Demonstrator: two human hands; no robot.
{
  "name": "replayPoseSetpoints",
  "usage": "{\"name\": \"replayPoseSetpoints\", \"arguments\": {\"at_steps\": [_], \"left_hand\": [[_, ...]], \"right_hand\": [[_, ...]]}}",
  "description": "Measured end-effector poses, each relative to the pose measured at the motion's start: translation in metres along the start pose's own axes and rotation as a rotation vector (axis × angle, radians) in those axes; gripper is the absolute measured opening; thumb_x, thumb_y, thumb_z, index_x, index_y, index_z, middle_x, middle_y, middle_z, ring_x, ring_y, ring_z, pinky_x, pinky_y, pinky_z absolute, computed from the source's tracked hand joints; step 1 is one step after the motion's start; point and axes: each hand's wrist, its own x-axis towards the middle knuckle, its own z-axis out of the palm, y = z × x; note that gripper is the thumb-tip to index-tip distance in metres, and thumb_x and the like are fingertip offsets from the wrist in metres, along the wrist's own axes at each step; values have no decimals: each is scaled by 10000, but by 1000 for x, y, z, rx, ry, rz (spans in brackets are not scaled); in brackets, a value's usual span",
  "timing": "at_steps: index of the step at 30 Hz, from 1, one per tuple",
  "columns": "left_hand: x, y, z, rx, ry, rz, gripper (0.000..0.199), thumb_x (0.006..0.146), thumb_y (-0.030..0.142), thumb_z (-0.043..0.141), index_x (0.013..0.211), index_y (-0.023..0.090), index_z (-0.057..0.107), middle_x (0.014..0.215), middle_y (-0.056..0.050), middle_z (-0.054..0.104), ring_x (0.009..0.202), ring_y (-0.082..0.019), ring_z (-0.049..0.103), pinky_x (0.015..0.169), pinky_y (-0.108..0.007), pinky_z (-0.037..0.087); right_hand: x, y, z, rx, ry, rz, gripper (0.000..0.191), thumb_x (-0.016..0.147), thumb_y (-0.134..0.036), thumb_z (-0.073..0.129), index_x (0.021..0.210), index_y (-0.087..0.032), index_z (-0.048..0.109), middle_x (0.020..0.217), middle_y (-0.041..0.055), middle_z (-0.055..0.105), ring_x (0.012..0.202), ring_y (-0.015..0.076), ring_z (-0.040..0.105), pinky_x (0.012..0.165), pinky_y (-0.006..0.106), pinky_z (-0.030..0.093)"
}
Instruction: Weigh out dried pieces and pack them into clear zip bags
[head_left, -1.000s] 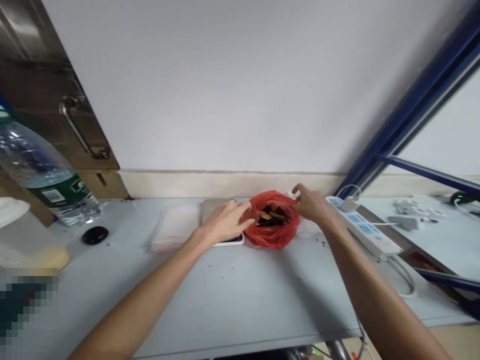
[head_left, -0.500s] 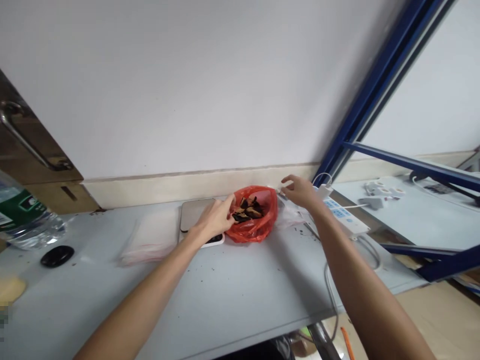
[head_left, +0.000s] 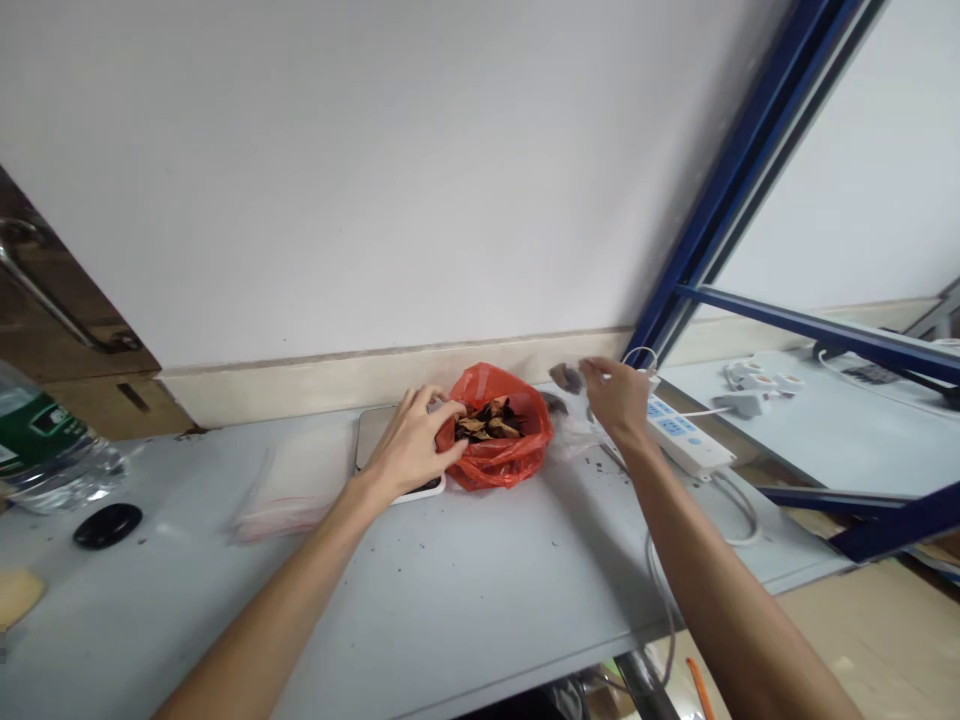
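My right hand [head_left: 616, 398], raised right of the red plastic bag [head_left: 502, 468], pinches a small grey-brown piece [head_left: 567, 378] between thumb and fingertips. Motion blurs it, so its exact kind is unclear. The red bag stands with its mouth wide, holding dry, curled brown and black pieces [head_left: 491, 425]. At the bag's left rim is my left hand [head_left: 420, 440], fingers apart and curved, thumb near the front of the rim. Below this hand lies a white kitchen scale [head_left: 373, 430], partly covered by it. Behind the right wrist a clear plastic bag [head_left: 576, 432] with something dark inside lies beside the red bag.
A stack of clear plastic bags [head_left: 296, 485] lies left of the scale. Farther left are a black oval object [head_left: 108, 525] and a large water bottle [head_left: 49, 440]. A power strip [head_left: 694, 445] with cables and a blue metal frame [head_left: 701, 220] stand on the right.
My right hand now shows a grey-brown piece in its fingertips, lifted beside the red bag. My left hand's fingers have spread and shifted slightly left at the bag's rim.
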Motion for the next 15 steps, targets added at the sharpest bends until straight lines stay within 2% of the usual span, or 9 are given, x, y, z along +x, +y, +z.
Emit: {"name": "replayPoseSetpoints", "arguments": {"at_steps": [2,4,6,9,12,15], "left_hand": [[-3,1,0,-53,19,-6,295,806,334,689,1083,232,684,1188,-94,625,1160,-290,579,1026,-442,493],[-3,1,-3,-154,138,-79,340,844,398,658,1130,215,656,1196,-106,630,1165,-281,587,1035,-445,490],[-1,-1,-7,-311,250,-162,482,838,468,665,1228,193,601,1269,-133,620,1187,-277,592,1013,-432,507],[0,-5,-18,-611,236,-236,633,792,558,719,1286,191,571,1335,-148,624,1204,-271,612,981,-386,527],[-5,-12,-29,-795,257,-334,610,761,670,725,1117,180,650,1122,-118,735,1032,-245,695,895,-338,556],[-12,-22,-39,-797,368,-446,662,658,745,761,978,171,683,905,-72,759,849,-216,713,753,-291,565]], "right_hand": [[0,-18,-9,162,151,-129,294,921,-338,513,908,-206,776,937,123,798,904,295,732,805,401,544],[-2,-42,-18,391,210,-279,267,912,-392,561,906,-227,770,891,86,798,850,259,732,793,387,561],[-6,-69,-25,587,116,-329,275,897,-446,609,902,-220,765,813,61,781,762,218,719,721,352,571],[-15,-105,-25,872,-96,-306,348,857,-515,655,860,-180,751,793,65,753,713,180,691,638,312,561],[-22,-122,-10,1023,-326,-206,455,824,-609,652,855,-163,735,771,58,721,697,167,666,615,299,546],[-29,-119,6,958,-495,-116,536,778,-686,658,655,-164,655,579,-4,586,564,129,561,527,262,459]]}}
